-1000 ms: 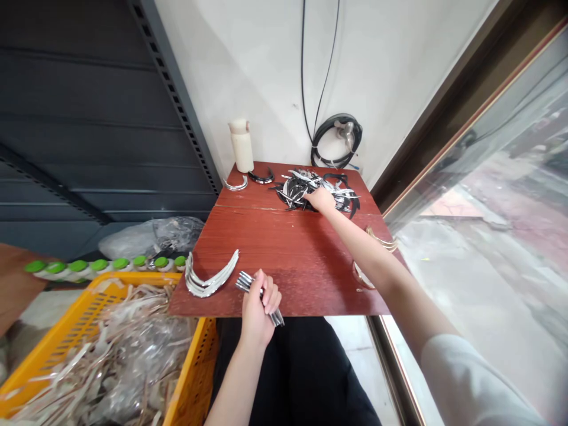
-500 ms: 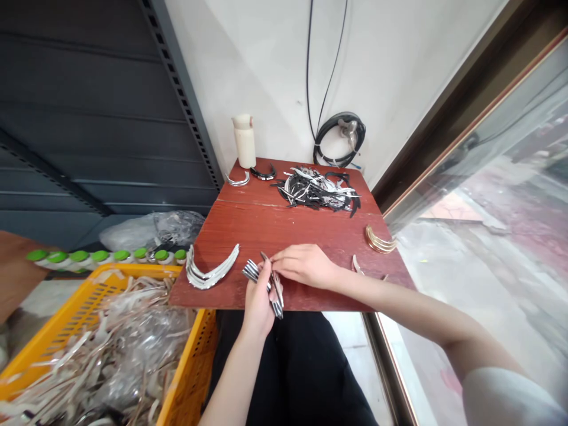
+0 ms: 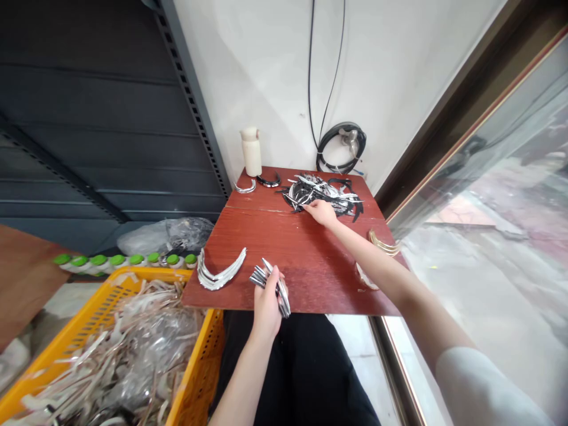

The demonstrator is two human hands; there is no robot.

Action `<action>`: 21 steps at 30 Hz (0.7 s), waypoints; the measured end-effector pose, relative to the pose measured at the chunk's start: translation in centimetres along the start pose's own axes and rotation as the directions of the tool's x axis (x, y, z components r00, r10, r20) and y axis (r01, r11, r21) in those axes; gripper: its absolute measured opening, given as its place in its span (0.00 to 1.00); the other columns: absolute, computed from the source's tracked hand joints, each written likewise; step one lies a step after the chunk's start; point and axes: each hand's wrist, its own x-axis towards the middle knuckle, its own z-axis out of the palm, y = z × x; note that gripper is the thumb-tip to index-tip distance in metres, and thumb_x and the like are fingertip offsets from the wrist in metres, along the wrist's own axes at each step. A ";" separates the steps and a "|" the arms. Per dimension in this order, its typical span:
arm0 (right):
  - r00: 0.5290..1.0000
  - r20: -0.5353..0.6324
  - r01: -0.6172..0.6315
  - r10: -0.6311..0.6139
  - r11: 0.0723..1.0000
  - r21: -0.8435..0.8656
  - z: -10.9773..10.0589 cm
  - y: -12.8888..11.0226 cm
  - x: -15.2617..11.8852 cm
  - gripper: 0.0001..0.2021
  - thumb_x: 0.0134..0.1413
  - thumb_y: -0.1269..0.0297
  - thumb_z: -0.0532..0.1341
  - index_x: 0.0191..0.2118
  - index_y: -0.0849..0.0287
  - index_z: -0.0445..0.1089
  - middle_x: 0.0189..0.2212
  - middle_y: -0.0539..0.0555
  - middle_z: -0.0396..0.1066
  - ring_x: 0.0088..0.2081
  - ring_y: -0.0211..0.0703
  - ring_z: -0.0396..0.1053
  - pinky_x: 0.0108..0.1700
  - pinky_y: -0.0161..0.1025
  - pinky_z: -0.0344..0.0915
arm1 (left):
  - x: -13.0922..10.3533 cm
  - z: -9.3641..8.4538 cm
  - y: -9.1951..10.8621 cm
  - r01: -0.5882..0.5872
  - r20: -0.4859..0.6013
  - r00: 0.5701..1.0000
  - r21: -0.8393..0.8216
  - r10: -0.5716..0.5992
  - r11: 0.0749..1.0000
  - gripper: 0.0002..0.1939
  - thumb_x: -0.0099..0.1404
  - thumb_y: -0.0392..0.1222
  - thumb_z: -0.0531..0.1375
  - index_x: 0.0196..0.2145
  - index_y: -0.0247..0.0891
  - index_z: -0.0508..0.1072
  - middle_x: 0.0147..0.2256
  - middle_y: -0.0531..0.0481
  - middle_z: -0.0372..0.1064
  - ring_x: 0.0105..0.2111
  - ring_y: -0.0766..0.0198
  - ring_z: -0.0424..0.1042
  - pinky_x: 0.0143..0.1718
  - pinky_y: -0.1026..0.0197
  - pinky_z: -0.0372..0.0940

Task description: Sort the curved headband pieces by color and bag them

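Note:
Near the table's front edge, my left hand [image 3: 268, 302] is closed around a bundle of curved silver and dark strips [image 3: 260, 277], whose ends stick out on both sides. My right hand [image 3: 323, 212] reaches to the back of the table, its fingertips pressed together at the front edge of a tangled pile of black, white and silver curved strips [image 3: 346, 204]. Whether a strip is between those fingertips is too small to tell. Left of my left hand lies a set of nested silver curved strips [image 3: 217, 279]. Gold curved strips [image 3: 382, 244] lie at the right edge, partly behind my right forearm.
A cream bottle [image 3: 251, 152] stands at the back left of the red-brown table [image 3: 261, 228], beside small silver [image 3: 245, 188] and black curved pieces [image 3: 269, 182]. A coiled black cable [image 3: 326, 155] hangs at the wall. A yellow crate [image 3: 195, 367] full of strips and plastic stands left.
My right hand has left the bundle in my left hand and moved forward to the pile. My left hand still holds the bundle. The view has shifted slightly.

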 end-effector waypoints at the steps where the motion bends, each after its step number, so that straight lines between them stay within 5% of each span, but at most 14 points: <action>1: 1.000 0.004 -0.023 0.023 0.999 0.030 0.3 0.1 0.4 0.09 0.52 0.59 0.65 0.30 0.60 0.74 0.32 0.57 0.77 0.40 0.48 0.74 0.45 0.40 0.66 | 0.0 0.0 0.0 0.004 0.000 1.000 0.006 -0.004 1.000 0.22 0.50 0.53 0.70 0.26 0.36 0.65 0.18 0.61 0.58 0.13 0.78 0.52 0.14 0.71 0.45; 8: 1.000 -0.009 -0.024 0.029 0.933 0.360 -1.0 -0.2 0.6 0.08 0.59 0.63 0.55 0.33 0.60 0.67 0.36 0.56 0.77 0.30 0.34 0.72 0.30 0.29 0.66 | 0.1 -0.3 -0.2 0.017 -0.007 1.000 -0.002 -0.017 1.000 0.22 0.49 0.54 0.71 0.28 0.36 0.67 0.20 0.59 0.62 0.13 0.79 0.53 0.14 0.71 0.46; 14: 0.991 0.111 0.010 -0.081 0.850 0.527 -5.0 0.1 -1.5 0.09 0.55 0.59 0.63 0.30 0.59 0.65 0.30 0.52 0.75 0.29 0.34 0.72 0.30 0.29 0.66 | 0.3 -0.3 -0.4 -0.002 0.003 1.000 -0.015 0.002 1.000 0.21 0.50 0.53 0.71 0.28 0.36 0.67 0.19 0.60 0.62 0.13 0.78 0.54 0.14 0.71 0.47; 21: 0.951 0.255 -0.032 -0.175 0.764 0.645 -6.9 0.2 -5.3 0.20 0.44 0.48 0.70 0.30 0.59 0.65 0.28 0.52 0.75 0.31 0.41 0.76 0.33 0.34 0.70 | 0.1 -0.1 -0.3 -0.054 0.043 0.998 0.039 0.052 0.998 0.19 0.53 0.53 0.69 0.29 0.35 0.69 0.23 0.57 0.65 0.13 0.79 0.53 0.14 0.71 0.45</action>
